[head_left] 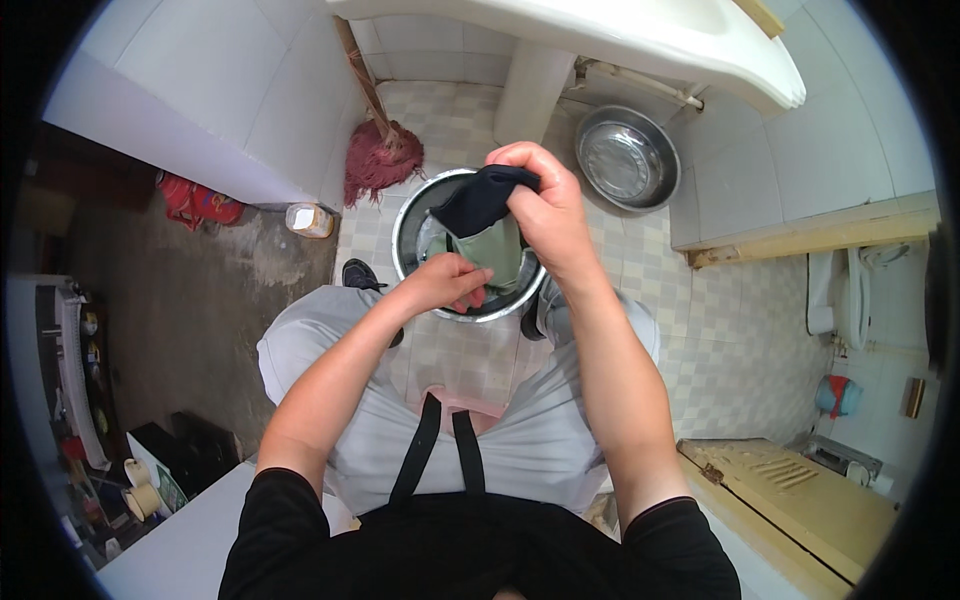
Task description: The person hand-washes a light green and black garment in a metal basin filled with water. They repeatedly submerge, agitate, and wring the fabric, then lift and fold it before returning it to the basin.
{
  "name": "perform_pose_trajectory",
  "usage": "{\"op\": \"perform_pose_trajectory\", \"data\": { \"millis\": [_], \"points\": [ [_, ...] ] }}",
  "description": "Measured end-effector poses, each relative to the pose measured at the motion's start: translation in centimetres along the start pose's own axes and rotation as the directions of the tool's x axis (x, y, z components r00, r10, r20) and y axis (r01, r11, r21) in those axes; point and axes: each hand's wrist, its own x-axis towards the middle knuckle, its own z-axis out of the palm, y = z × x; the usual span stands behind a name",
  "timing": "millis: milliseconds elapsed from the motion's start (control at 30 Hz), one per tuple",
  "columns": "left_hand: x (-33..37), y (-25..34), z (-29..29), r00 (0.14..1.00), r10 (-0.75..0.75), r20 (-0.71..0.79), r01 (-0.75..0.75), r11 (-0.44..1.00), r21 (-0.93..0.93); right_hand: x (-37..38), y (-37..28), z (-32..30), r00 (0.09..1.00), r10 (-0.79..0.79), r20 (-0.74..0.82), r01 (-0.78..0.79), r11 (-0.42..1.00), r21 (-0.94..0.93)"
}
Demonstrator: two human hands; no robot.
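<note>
A metal basin point(403, 240) stands on the floor between my feet, with wet-looking cloth in it. My right hand point(548, 208) is closed round the upper end of a black cloth point(480, 205) and holds it raised over the basin. Below it, a pale green cloth point(493, 255) hangs or lies against the black one; I cannot tell whether they are one piece. My left hand point(442, 283) is lower, over the basin's near side, with its fingers pinched together at the green cloth's edge.
A second metal basin point(628, 160) leans near the right wall under the white sink point(640, 30). A red mop point(385, 160) stands at the left wall, near a jar point(310, 221). A yellowish door point(790, 500) is at lower right.
</note>
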Motion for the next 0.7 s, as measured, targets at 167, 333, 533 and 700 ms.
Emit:
{"op": "perform_pose_trajectory", "data": {
  "millis": [167,333,533,700],
  "points": [
    [-1.3,1.0,0.2,0.994,0.006,0.112,0.014,0.984,-0.177,0.8,1.2,-1.4,0.992,0.095,-0.086,-0.100,0.993,-0.055],
    [-2.5,1.5,-0.7,0.997,0.073,0.001,-0.066,0.912,-0.404,1.5,2.2,-4.1,0.964,0.020,-0.265,-0.097,0.955,-0.281],
    [-3.9,2.5,-1.5,0.991,0.119,-0.067,-0.135,0.802,-0.582,2.1,3.7,-6.1,0.911,0.113,-0.398,-0.227,0.940,-0.254],
    [-6.1,3.5,-2.2,0.983,0.146,-0.111,-0.183,0.746,-0.640,2.2,5.8,-6.5,0.940,0.040,-0.339,-0.182,0.899,-0.399]
  ]
}}
